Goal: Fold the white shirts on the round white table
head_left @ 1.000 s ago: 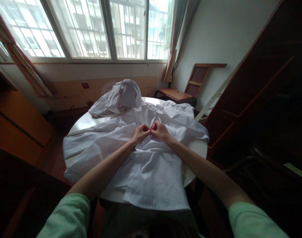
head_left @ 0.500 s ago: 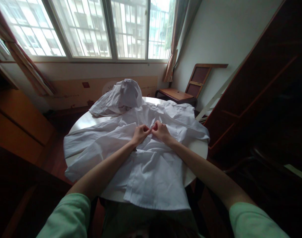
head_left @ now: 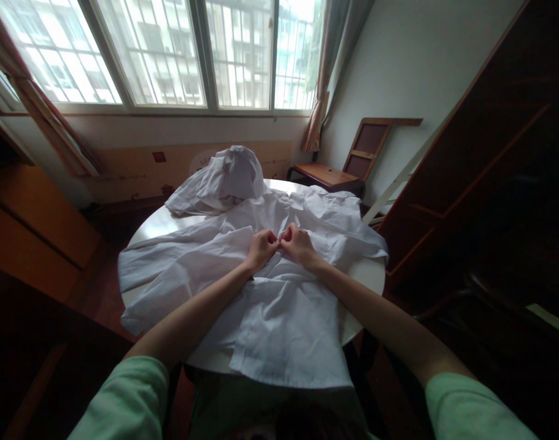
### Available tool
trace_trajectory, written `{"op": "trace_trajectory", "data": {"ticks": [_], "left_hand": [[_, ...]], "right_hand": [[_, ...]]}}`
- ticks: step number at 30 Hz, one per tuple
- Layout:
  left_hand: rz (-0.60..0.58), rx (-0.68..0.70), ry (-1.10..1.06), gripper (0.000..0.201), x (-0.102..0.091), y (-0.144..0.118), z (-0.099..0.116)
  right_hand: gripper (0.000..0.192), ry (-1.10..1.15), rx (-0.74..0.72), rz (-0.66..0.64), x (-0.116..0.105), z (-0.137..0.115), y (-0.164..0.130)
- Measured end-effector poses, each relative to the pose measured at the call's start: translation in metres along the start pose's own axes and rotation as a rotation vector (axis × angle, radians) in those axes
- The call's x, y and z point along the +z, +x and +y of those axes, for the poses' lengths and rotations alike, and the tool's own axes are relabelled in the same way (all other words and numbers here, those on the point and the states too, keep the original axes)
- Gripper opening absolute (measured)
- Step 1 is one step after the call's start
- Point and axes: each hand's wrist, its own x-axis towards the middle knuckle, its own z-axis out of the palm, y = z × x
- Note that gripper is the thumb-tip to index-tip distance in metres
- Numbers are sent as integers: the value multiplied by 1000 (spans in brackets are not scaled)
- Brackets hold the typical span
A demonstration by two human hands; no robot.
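Note:
A white garment, which looks like a long-sleeved shirt or coat (head_left: pixel 288 324), is spread across a round white table, its lower hem hanging over the near edge. Over the middle of its front, my left hand (head_left: pixel 262 249) and my right hand (head_left: pixel 299 244) meet with their fingertips nearly touching. Both hands are closed in a pinch on the cloth along the front opening. Any button between the fingertips is too small to make out. Sleeves stretch out to the left and right sides.
More white cloth (head_left: pixel 233 177) lies bunched at the back left of the round table (head_left: pixel 153 227). A wooden chair (head_left: pixel 329 173) stands behind it on the right. Dark wooden furniture (head_left: pixel 448 201) rises at the right, and an orange-brown cabinet (head_left: pixel 36 226) stands at the left.
Almost nothing differs. My left fingers have shifted very slightly at the pinch; the garment and my right hand stay in place.

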Motion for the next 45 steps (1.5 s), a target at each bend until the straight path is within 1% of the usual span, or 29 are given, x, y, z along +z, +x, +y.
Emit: {"op": "trace_trajectory", "data": {"ticks": [5, 14, 18, 22, 25, 29, 31, 34, 37, 39, 41, 45], "left_hand": [[2, -11, -42, 15, -1, -2, 0], [26, -23, -22, 14, -1, -1, 1], [27, -68, -73, 16, -2, -1, 2], [29, -144, -164, 15, -4, 0, 3], [30, -237, -275, 13, -3, 1, 3], [-16, -362, -491, 17, -2, 2, 3], [-46, -372, -561, 20, -4, 1, 1], [-76, -353, -579, 23, -7, 1, -1], [-135, -345, -588, 23, -10, 3, -3], [-164, -338, -615, 22, -9, 5, -6], [-167, -326, -635, 23, -8, 7, -9], [-165, -294, -568, 22, -3, 10, -15]], "right_hand": [[18, 22, 3, 14, -2, -2, -1], [17, 106, 42, 39, 3, 2, -1], [17, 161, 72, 32, 4, 3, 1], [18, 193, 114, 12, 2, 4, 4], [17, 258, 152, -33, 0, 9, 9], [21, 452, 221, -144, 0, 19, 17], [23, 578, 258, -186, -1, 22, 19], [25, 758, 303, -244, -4, 22, 20], [26, 876, 353, -353, -10, 21, 19], [25, 912, 359, -406, -13, 22, 19], [26, 908, 332, -428, -14, 24, 19], [31, 786, 221, -402, -10, 31, 20]]}}
